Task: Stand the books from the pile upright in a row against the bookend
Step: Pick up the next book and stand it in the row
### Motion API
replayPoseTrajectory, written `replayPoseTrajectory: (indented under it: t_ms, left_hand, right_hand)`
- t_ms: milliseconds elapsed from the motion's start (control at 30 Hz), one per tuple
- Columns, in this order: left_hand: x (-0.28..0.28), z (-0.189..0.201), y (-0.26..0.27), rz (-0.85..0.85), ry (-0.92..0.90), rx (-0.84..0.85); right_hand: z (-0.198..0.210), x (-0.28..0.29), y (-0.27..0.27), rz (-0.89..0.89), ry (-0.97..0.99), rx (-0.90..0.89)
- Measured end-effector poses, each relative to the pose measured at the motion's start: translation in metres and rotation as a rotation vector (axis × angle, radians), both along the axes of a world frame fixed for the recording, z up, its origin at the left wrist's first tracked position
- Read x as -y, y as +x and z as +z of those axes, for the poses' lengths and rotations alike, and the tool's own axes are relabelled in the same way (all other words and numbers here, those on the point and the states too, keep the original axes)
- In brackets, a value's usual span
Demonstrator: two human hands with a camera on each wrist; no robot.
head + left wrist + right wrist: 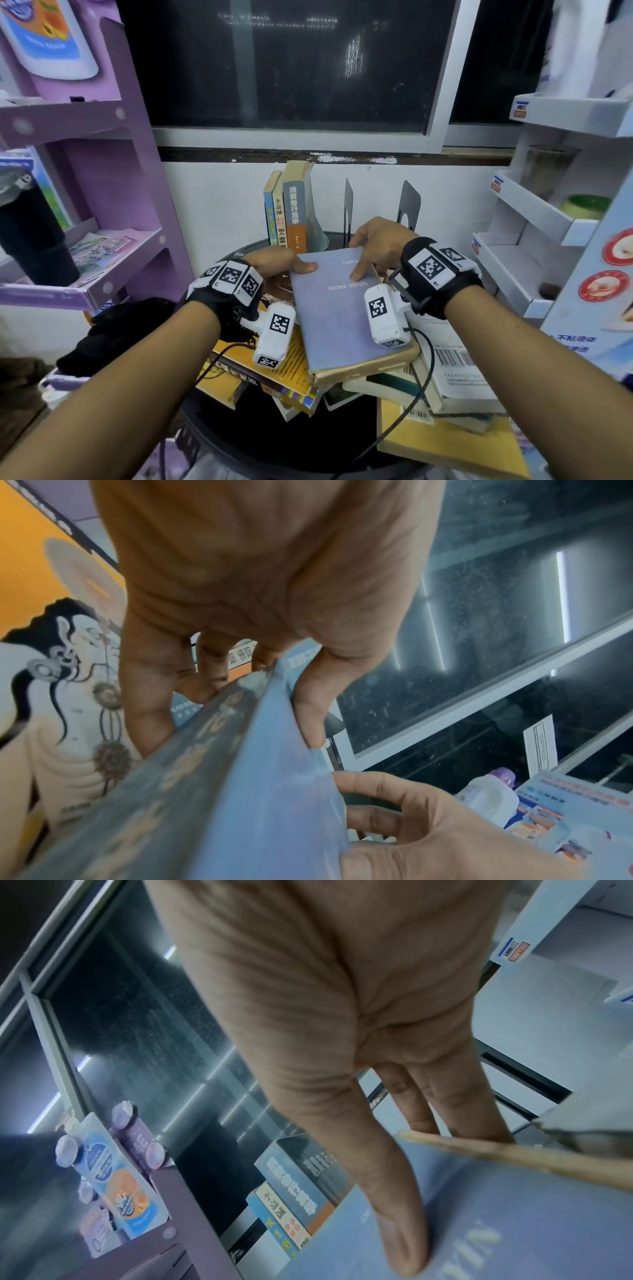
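A pale blue book (339, 315) titled HANYU PINYIN lies on top of the pile, and both hands hold its far end. My left hand (291, 267) grips the spine corner, thumb (308, 712) on the cover and fingers curled under the spine side. My right hand (358, 258) grips the far right corner, thumb (397, 1229) flat on the cover (496, 1231) and fingers behind the page edge. Three books (286, 216) stand upright at the back against a grey bookend (317, 219). Whether the blue book is off the pile, I cannot tell.
The pile (294, 363) of loose books covers a round black table (284, 431); a white book with a barcode (455, 370) lies on the right. Two dark bookends (348, 205) (409, 205) stand behind my right hand. A purple shelf (113, 263) is left, a white rack (534, 236) right.
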State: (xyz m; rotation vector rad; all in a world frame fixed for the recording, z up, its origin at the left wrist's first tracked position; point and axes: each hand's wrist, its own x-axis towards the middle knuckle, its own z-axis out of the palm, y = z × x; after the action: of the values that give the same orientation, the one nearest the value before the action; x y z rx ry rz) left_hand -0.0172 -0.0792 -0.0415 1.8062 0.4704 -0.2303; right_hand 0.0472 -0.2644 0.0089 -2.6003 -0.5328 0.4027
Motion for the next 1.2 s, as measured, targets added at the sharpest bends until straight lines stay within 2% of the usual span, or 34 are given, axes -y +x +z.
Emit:
replayPoseTrajectory:
  t_ms: [267, 400, 700, 900, 1067, 1133, 1200]
  left_hand:
    - [-0.009, 0.024, -0.009, 0.07, -0.187, 0.193]
    - [-0.012, 0.039, -0.014, 0.092, -0.198, 0.327]
    - [-0.016, 0.055, -0.031, 0.094, -0.106, 0.573]
    - [-0.017, 0.051, -0.041, 0.114, 0.033, 0.688]
    - [-0.016, 0.054, -0.042, 0.03, 0.241, 0.674]
    - [-0.013, 0.054, -0.04, -0.026, 0.249, 0.653]
    - [-0.01, 0.053, -0.039, -0.05, 0.183, 0.65]
  right_hand:
    - [0.015, -0.005, 0.003, -0.069, 0.228, 0.123]
    - [0.02, -0.007, 0.002, -0.091, 0.358, 0.208]
    - [0.02, -0.011, -0.009, -0.051, 0.617, 0.33]
    - [0.007, -0.017, -0.01, 0.008, 0.77, 0.321]
    - [0.001, -0.015, -0.008, 0.046, 0.805, 0.266]
    - [-0.001, -0.013, -0.007, 0.063, 0.816, 0.24]
    - [-0.004, -0.01, -0.006, 0.084, 0.821, 0.216]
